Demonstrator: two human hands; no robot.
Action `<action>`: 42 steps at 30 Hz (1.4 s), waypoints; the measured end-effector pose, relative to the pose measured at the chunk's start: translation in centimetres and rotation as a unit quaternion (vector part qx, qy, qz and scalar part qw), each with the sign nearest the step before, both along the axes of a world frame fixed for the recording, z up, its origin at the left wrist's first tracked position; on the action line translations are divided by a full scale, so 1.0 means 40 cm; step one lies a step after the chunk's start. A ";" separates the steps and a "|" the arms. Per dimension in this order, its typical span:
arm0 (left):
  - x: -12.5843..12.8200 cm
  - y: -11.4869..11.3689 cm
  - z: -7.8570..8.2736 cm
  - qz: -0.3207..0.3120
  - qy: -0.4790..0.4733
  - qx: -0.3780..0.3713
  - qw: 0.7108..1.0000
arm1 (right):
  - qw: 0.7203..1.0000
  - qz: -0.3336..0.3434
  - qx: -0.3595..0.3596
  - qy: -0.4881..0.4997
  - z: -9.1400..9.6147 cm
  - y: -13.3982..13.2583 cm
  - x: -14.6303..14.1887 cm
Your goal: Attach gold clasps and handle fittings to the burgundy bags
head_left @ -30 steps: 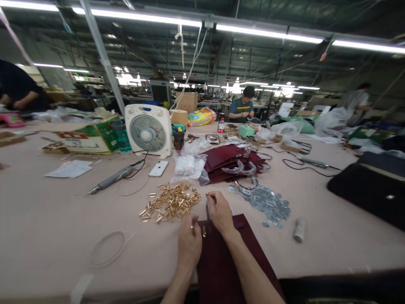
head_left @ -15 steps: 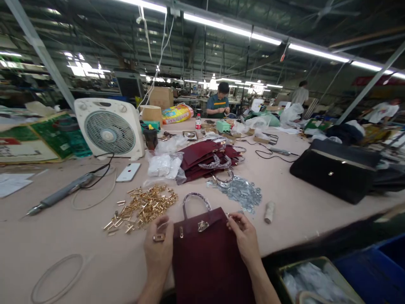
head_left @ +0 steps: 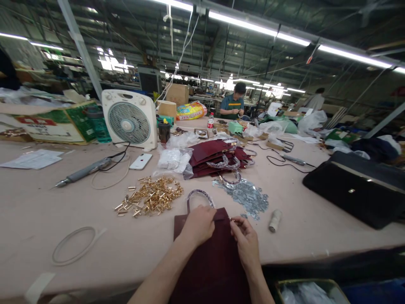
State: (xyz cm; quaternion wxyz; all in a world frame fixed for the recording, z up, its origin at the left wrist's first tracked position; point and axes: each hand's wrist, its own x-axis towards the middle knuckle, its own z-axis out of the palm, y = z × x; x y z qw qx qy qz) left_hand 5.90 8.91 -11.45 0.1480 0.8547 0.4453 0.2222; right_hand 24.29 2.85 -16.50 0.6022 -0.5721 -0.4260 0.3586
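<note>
A dark red handbag (head_left: 218,261) lies before me on the table edge, its plastic-wrapped handle (head_left: 200,195) standing up at the far side. My left hand (head_left: 201,224) reaches across the bag's top, its fingers bent together over the flap and covering the metal turn lock. What those fingertips grip is hidden. At the bag's right edge, my right hand (head_left: 247,238) pinches the end of a narrow strap with a small metal piece (head_left: 231,219).
Gold-coloured metal fittings (head_left: 152,195) lie heaped to the left, grey metal plates (head_left: 248,197) beyond the bag. Stacked red bags (head_left: 211,156), a fan (head_left: 129,120), a phone (head_left: 141,161), an electric screwdriver (head_left: 84,172), a thread spool (head_left: 275,221) and a black bag (head_left: 351,185) surround them. A co-worker (head_left: 233,103) sits opposite.
My left hand has left the bag's left edge, letting go of the strap end with its metal plate, and moved right over the turn lock. My right hand stays at the right edge. The view has turned left.
</note>
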 end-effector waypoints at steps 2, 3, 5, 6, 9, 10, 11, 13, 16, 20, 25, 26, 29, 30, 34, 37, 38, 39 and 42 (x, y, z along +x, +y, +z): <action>0.017 0.011 0.000 0.004 -0.053 -0.023 0.998 | 1.000 0.013 -0.006 -0.023 0.005 -0.001 -0.005; 0.023 0.016 -0.001 0.005 -0.089 -0.036 0.995 | 0.999 0.023 -0.010 -0.040 0.006 0.000 -0.009; 0.032 0.025 -0.003 -0.004 -0.159 -0.071 0.985 | 0.996 0.045 -0.013 -0.078 0.006 0.005 -0.016; 0.034 0.028 -0.005 -0.019 -0.185 -0.095 0.978 | 0.994 0.055 -0.013 -0.094 0.004 0.009 -0.019; 0.032 0.031 -0.018 -0.083 -0.229 -0.167 0.955 | 0.990 0.061 -0.014 -0.123 -0.002 0.025 -0.028; 0.029 0.029 -0.024 -0.095 -0.237 -0.181 0.950 | 0.990 0.053 -0.018 -0.127 -0.004 0.032 -0.030; 0.027 0.027 -0.031 -0.093 -0.240 -0.182 0.949 | 0.991 0.040 -0.024 -0.127 -0.005 0.039 -0.031; 0.020 0.019 -0.044 -0.055 -0.236 -0.154 0.958 | 0.993 0.009 -0.038 -0.114 -0.005 0.052 -0.030; 0.013 0.006 -0.055 0.013 -0.204 -0.090 0.975 | 0.995 -0.015 -0.056 -0.081 -0.003 0.067 -0.020; 0.012 -0.002 -0.038 0.054 -0.095 -0.087 0.990 | 0.995 0.018 -0.075 -0.064 -0.003 0.077 0.004; 0.026 0.013 -0.005 0.095 0.052 -0.086 0.990 | 0.996 0.049 -0.066 -0.042 -0.002 0.074 0.016; 0.028 0.019 -0.002 0.105 0.068 -0.088 0.988 | 0.996 0.049 -0.064 -0.037 -0.002 0.072 0.016; 0.030 0.040 0.000 0.118 0.085 -0.105 0.984 | 0.997 0.049 -0.058 -0.024 -0.002 0.067 0.012; 0.029 0.047 -0.002 0.116 0.085 -0.112 0.983 | 0.997 0.048 -0.058 -0.022 -0.002 0.065 0.010; 0.019 0.073 -0.015 0.090 0.077 -0.130 0.984 | 0.997 0.047 -0.057 -0.030 -0.002 0.057 0.001; 0.011 0.083 -0.024 0.074 0.067 -0.127 0.987 | 0.996 0.042 -0.050 -0.056 -0.001 0.053 -0.008; 0.009 0.084 -0.025 0.074 0.063 -0.125 0.987 | 0.996 0.039 -0.047 -0.066 0.000 0.053 -0.010; 0.007 0.084 -0.026 0.074 0.060 -0.126 0.987 | 0.996 0.036 -0.045 -0.075 -0.001 0.052 -0.011; 0.003 0.081 -0.021 0.079 0.042 -0.148 0.985 | 0.994 0.035 -0.042 -0.095 -0.003 0.052 -0.012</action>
